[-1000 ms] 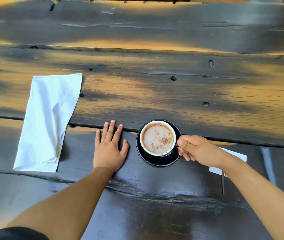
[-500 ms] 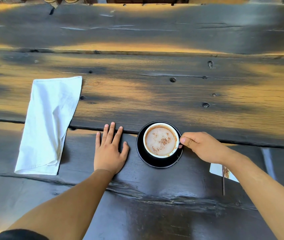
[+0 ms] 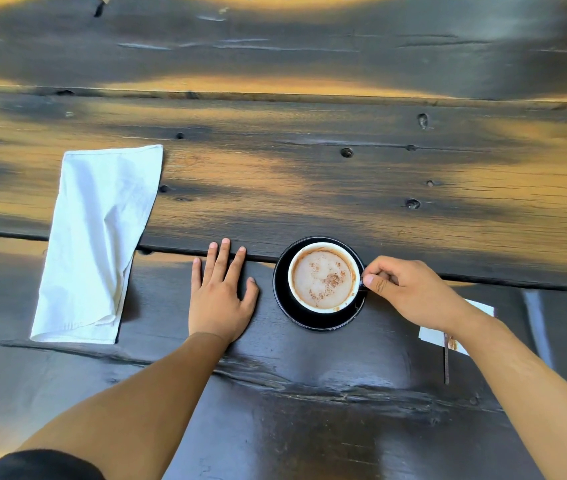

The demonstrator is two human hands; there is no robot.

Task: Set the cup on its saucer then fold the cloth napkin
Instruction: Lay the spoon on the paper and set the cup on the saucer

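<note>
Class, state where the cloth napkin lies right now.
In the head view the white cloth napkin lies on the wooden table, at the left, apart from the flat left hand.

Daylight, warm and low-angle. Orange-gold patches streak the table (image 3: 309,174) across the middle and far planks, broken by soft dark shadow bands. Near plank is mostly in shade, with a cool bluish sheen and one specular patch near centre. Napkin (image 3: 98,237) is the brightest thing, near clipping, with a slight blue cast; its folds throw soft shadows. Left hand (image 3: 218,299) and right hand (image 3: 410,292) are evenly lit with no hard shadow. Focus is sharp at centre. Wide-angle bowing shows in the plank seams, with softening at the far edge and corners.
</note>
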